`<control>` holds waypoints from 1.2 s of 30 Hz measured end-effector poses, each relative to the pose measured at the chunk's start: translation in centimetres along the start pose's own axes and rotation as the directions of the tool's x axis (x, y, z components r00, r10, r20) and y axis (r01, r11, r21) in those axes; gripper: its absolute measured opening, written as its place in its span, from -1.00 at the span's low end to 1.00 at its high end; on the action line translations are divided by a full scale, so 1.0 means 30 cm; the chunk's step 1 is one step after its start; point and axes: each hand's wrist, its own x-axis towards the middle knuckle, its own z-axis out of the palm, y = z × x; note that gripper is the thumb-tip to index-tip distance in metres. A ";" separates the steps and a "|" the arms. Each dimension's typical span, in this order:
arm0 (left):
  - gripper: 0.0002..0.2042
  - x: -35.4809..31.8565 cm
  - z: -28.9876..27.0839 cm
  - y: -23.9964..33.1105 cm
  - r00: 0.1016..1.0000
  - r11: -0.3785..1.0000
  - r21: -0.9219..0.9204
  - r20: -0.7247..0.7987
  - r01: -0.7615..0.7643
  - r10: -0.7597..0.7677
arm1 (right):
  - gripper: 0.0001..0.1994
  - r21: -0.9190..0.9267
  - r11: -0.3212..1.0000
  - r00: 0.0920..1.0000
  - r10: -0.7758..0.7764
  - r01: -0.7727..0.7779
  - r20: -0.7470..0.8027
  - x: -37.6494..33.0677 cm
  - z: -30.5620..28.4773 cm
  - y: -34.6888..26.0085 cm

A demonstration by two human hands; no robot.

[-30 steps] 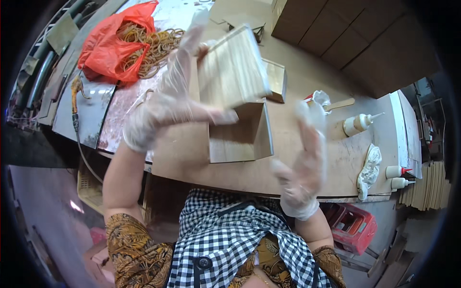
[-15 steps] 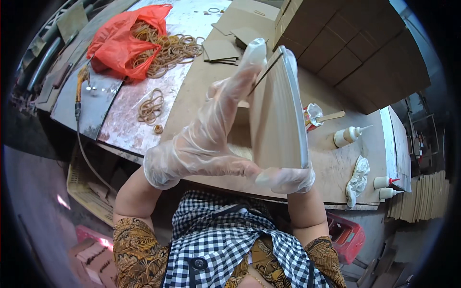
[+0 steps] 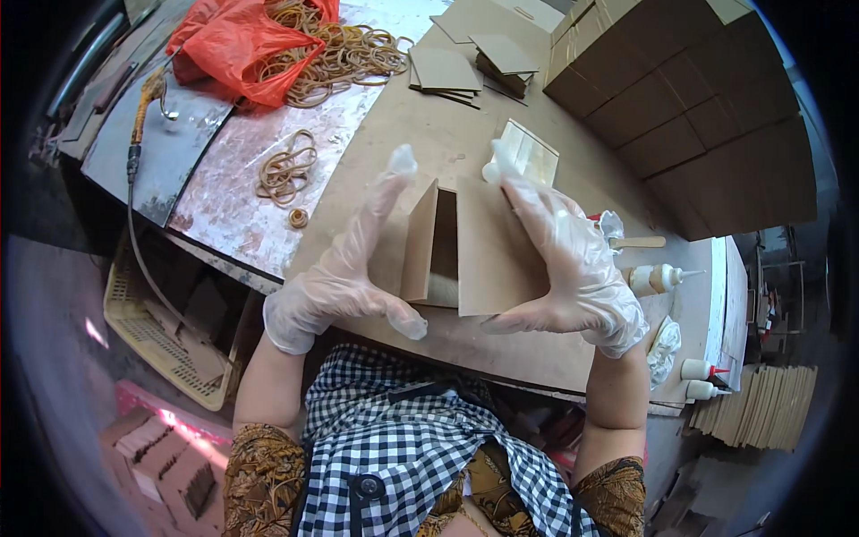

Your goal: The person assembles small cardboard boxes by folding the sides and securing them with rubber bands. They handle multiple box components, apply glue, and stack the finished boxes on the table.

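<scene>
My left hand (image 3: 344, 282), in a clear glove, has its fingers spread beside a thin brown board wall (image 3: 425, 251) of an open, box-like piece; nothing is in it. My right hand (image 3: 577, 268), gloved too, spans a flat brown board (image 3: 497, 255), thumb at its near edge and fingers at its far edge. Between the wall and the board lies a dark gap. Whether the board touches the box-like piece I cannot tell. Past my right fingertips lies a pale, shallow wooden piece (image 3: 534, 157).
A red plastic bag (image 3: 237, 54) spills rubber bands (image 3: 353, 63); more bands (image 3: 288, 170) lie nearer. At right are a tin with a wooden stick (image 3: 640, 242), a nozzle bottle (image 3: 658, 279) and a crumpled white glove (image 3: 664, 353). Cardboard boxes (image 3: 680, 116) stand behind, loose boards (image 3: 445, 72) beside them.
The board, upright between both hands before, is now lower beside the box-like piece. My left hand has let go of it and moved left; my right hand has moved to the board's right.
</scene>
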 end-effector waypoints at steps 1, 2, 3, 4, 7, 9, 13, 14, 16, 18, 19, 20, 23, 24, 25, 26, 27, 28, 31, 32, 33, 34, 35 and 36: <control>0.45 0.012 0.004 -0.027 0.995 0.995 0.023 0.030 -0.098 0.097 | 0.28 -0.018 1.000 1.000 0.001 0.000 0.021 0.015 0.007 -0.009; 0.45 0.011 0.007 -0.033 0.997 0.996 0.048 0.039 -0.069 0.067 | 0.27 -0.036 0.999 0.999 0.001 0.000 0.041 0.026 0.011 -0.013; 0.45 0.012 0.009 -0.040 0.998 0.996 0.074 0.048 -0.042 0.039 | 0.28 -0.046 0.999 0.998 0.012 -0.009 0.059 0.036 0.008 -0.015; 0.45 0.013 0.010 -0.046 0.998 0.995 0.099 0.056 -0.015 0.010 | 0.28 -0.056 0.998 0.997 0.023 -0.019 0.077 0.046 0.005 -0.015; 0.45 0.014 0.013 -0.058 0.997 0.998 0.041 0.067 0.047 -0.050 | 0.29 -0.082 0.997 0.995 0.010 -0.001 0.103 0.063 0.012 -0.002; 0.44 0.015 0.010 -0.069 0.995 0.998 0.047 0.084 0.044 -0.047 | 0.29 -0.092 0.996 0.993 0.005 0.006 0.116 0.071 0.018 0.001; 0.42 0.022 0.007 -0.066 0.994 0.997 0.050 0.094 0.054 -0.058 | 0.29 -0.103 0.995 0.992 0.007 0.006 0.124 0.078 0.022 -0.004; 0.41 0.022 0.010 -0.070 0.995 0.998 0.040 0.091 0.041 -0.045 | 0.29 -0.106 0.994 0.993 0.001 0.012 0.119 0.078 0.024 -0.004; 0.41 0.025 0.014 -0.080 0.996 1.000 0.020 0.085 0.014 -0.016 | 0.29 -0.098 0.995 0.992 0.023 -0.011 0.128 0.082 0.021 -0.013; 0.40 0.026 0.017 -0.086 0.997 1.000 0.031 0.083 0.003 -0.006 | 0.29 -0.107 0.994 0.990 0.029 -0.014 0.135 0.084 0.024 -0.019; 0.40 0.026 0.017 -0.088 0.997 0.999 0.037 0.080 -0.002 -0.001 | 0.28 -0.119 0.993 0.990 0.022 -0.006 0.139 0.085 0.026 -0.020; 0.40 0.027 0.017 -0.091 0.997 0.999 0.052 0.080 -0.008 0.004 | 0.28 -0.132 0.991 0.990 0.016 0.002 0.142 0.086 0.029 -0.023; 0.39 0.033 0.016 -0.089 0.997 0.998 0.062 0.076 -0.019 0.015 | 0.20 -0.175 0.984 0.987 0.009 0.019 0.158 0.089 0.021 -0.039; 0.39 0.030 0.021 -0.087 0.997 0.999 0.041 0.075 -0.019 0.016 | 0.22 -0.171 0.985 0.987 0.020 0.008 0.160 0.086 0.023 -0.038; 0.38 0.028 0.024 -0.084 0.997 1.000 0.019 0.073 -0.018 0.016 | 0.24 -0.167 0.986 0.986 0.031 -0.003 0.162 0.086 0.025 -0.035; 0.37 0.031 0.021 -0.074 0.997 1.000 0.026 0.079 -0.013 0.011 | 0.26 -0.162 0.987 0.986 0.042 -0.015 0.164 0.084 0.027 -0.034; 0.37 0.031 0.013 -0.062 0.997 0.999 0.033 0.080 -0.003 0.001 | 0.26 -0.190 0.982 0.985 0.052 -0.020 0.163 0.085 0.029 -0.039; 0.36 0.030 0.011 -0.059 0.997 0.999 0.040 0.081 0.006 -0.009 | 0.26 -0.218 0.976 0.985 0.061 -0.025 0.161 0.086 0.027 -0.048; 0.34 0.030 0.020 -0.065 0.997 0.999 -0.009 0.077 -0.032 0.033 | 0.27 -0.252 0.968 0.987 0.057 -0.017 0.154 0.084 0.035 -0.051; 0.34 0.030 0.021 -0.062 0.997 1.000 -0.015 0.080 -0.021 0.022 | 0.27 -0.254 0.967 0.987 0.050 -0.010 0.151 0.083 0.037 -0.050; 0.33 0.029 0.021 -0.064 0.997 1.000 -0.010 0.080 -0.010 0.011 | 0.27 -0.263 0.965 0.988 0.046 -0.006 0.147 0.083 0.040 -0.052; 0.32 0.027 0.021 -0.067 0.997 1.000 -0.005 0.079 0.001 0.000 | 0.27 -0.271 0.962 0.989 0.042 -0.002 0.143 0.082 0.043 -0.054; 0.31 0.025 0.021 -0.068 0.997 1.000 0.001 0.079 0.012 -0.012 | 0.27 -0.280 0.960 0.990 0.039 0.002 0.138 0.082 0.045 -0.055; 0.31 0.026 0.022 -0.069 0.997 1.000 -0.005 0.075 -0.010 0.010 | 0.28 -0.277 0.961 0.989 0.040 0.001 0.142 0.083 0.044 -0.055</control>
